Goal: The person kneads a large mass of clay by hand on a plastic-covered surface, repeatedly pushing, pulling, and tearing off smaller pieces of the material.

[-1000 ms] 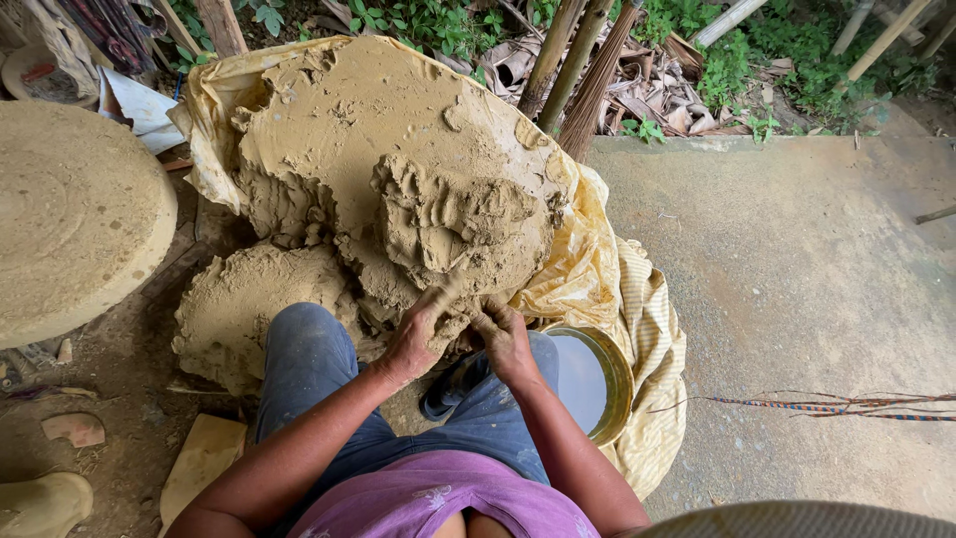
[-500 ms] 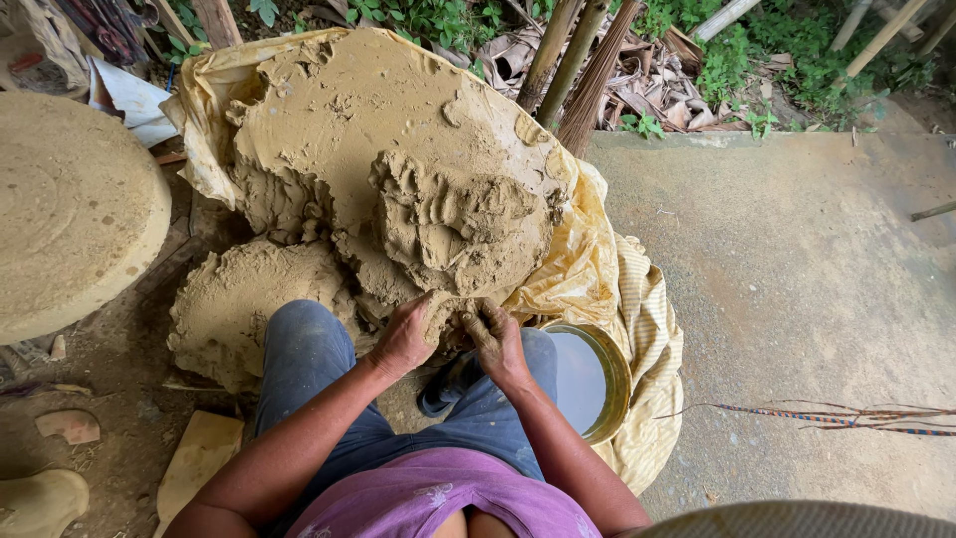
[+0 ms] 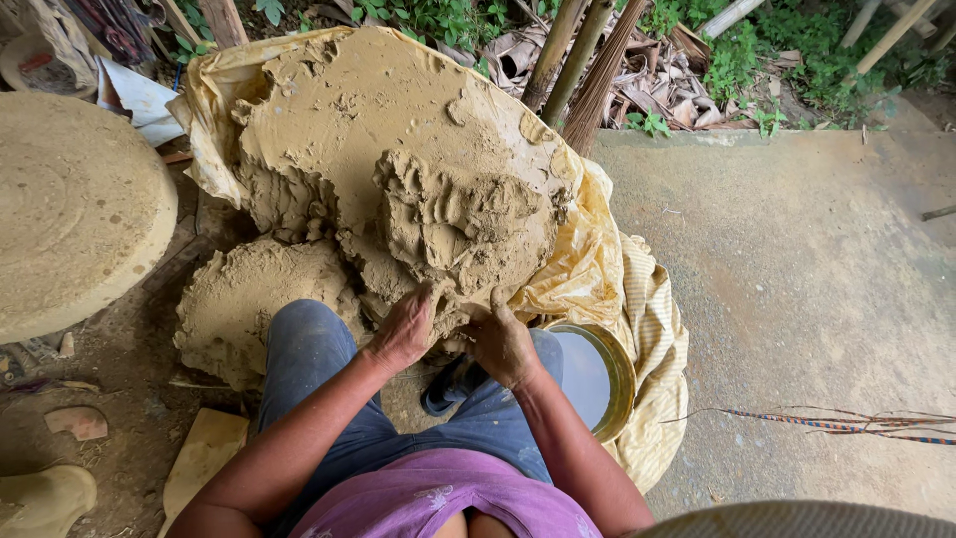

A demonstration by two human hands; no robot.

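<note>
Both hands dug into clay heap.
Left hand (image 3: 403,329) and right hand (image 3: 501,344), fingers curled, grip the near edge of the clay mound (image 3: 398,169) lying on yellow plastic sheet (image 3: 588,259), before the knees.

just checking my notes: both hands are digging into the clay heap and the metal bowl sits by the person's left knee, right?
Not quite. The bowl sits by the right knee, not the left, as the head view shows. The rest holds: the left hand and right hand are both pressed into the near edge of the clay heap.
</note>
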